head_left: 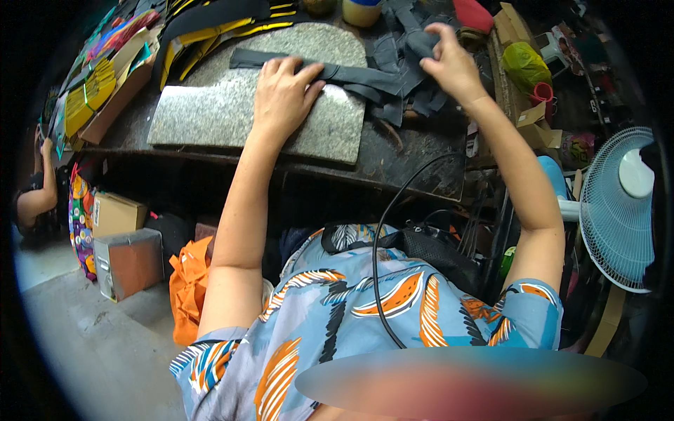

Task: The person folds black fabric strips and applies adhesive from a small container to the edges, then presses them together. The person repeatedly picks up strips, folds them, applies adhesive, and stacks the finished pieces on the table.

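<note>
A long dark grey strip (358,76), apparently of fabric or sheet material, lies across a speckled grey stone slab (203,116) on the workbench. My left hand (284,98) presses on the strip near its left end, fingers laid over it and thumb apart. To the right, my right hand (455,69) has its thumb and bent fingers around a dark grey rounded piece (420,44), whose exact kind I cannot make out. Below and around that piece is a loose heap of dark grey strips (428,98), partly overlapping the slab's right side.
Black-and-yellow pieces (203,42) are stacked beyond the slab. A cardboard box (119,105) of yellow bundles stands left. A white fan (618,210) is at the right, and a black cable (379,259) hangs before me. Another person's arm (48,175) shows far left.
</note>
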A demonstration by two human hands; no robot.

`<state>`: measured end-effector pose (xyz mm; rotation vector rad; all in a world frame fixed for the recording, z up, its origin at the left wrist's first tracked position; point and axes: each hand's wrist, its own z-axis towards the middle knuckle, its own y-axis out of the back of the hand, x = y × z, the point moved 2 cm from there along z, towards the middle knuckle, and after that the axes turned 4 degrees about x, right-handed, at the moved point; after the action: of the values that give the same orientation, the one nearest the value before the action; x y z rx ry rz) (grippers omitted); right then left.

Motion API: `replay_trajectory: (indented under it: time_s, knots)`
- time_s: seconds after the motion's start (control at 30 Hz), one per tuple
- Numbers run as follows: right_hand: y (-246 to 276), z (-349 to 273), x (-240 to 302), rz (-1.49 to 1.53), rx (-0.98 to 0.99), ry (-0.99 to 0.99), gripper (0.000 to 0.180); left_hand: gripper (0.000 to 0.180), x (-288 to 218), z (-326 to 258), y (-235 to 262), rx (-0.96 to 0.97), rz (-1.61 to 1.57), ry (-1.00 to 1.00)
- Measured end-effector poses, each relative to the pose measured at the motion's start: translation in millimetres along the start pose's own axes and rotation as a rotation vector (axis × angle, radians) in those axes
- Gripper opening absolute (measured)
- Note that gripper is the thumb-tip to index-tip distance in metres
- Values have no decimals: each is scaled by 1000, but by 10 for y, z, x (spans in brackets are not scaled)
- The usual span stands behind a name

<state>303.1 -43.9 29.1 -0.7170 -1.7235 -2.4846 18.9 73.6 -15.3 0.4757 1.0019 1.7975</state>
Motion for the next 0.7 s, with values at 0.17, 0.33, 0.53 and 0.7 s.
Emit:
replay_trajectory:
  time_s: [0.17, 0.33, 0.53, 0.7]
  knots:
    - [299, 24, 584, 815, 139, 133, 53, 37, -217, -2, 159, -97, -569, 176]
    - [223, -280, 1254, 1357, 566, 212, 64, 68, -510, -50, 131, 210, -2225, 345]
    - [-56, -408, 1045, 832, 526, -103, 52, 30, 75, -230, 206, -186, -1617, 736]
    - [-184, -396, 867, 772, 558, -83, 40, 26, 197, -342, 246, -166, -1380, 742]
